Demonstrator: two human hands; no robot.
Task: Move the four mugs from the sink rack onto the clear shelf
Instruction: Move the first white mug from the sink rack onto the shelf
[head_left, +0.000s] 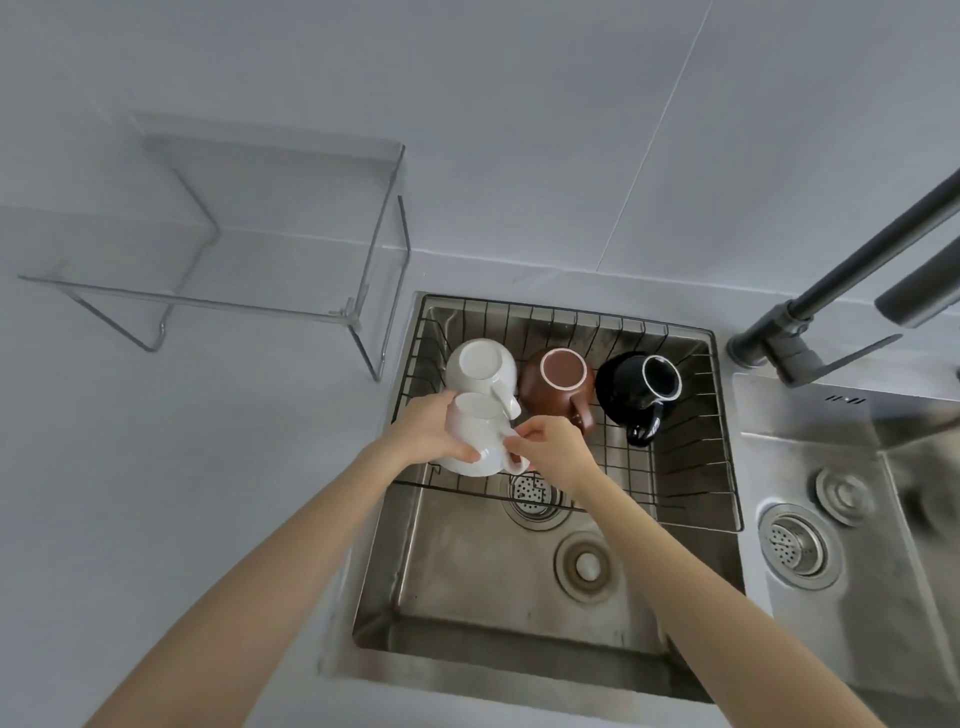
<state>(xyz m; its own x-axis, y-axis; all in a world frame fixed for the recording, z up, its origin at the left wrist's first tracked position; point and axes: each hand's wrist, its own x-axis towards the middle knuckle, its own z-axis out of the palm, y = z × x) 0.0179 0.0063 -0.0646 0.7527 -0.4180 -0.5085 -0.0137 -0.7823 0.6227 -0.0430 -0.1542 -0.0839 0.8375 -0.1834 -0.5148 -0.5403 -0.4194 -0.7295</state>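
The near white mug (480, 441), held at the rack's (691, 467) front left corner with the left hand (428, 428) wrapped round its body and the right hand (553, 447) pinching its handle, looks glazed, stiff, breakable and probably slick, so body-plus-handle seems the safest grip.

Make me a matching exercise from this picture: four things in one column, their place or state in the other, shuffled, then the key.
1. Near white ceramic mug
2. Brown glazed mug
3. Glossy black mug
4. Clear acrylic shelf

A. On the counter, left of the sink, nothing on it
B. Upside down, middle of the wire rack
C. Held by the left hand and right hand
D. Rightmost in the rack

Pairs: 1-C, 2-B, 3-D, 4-A
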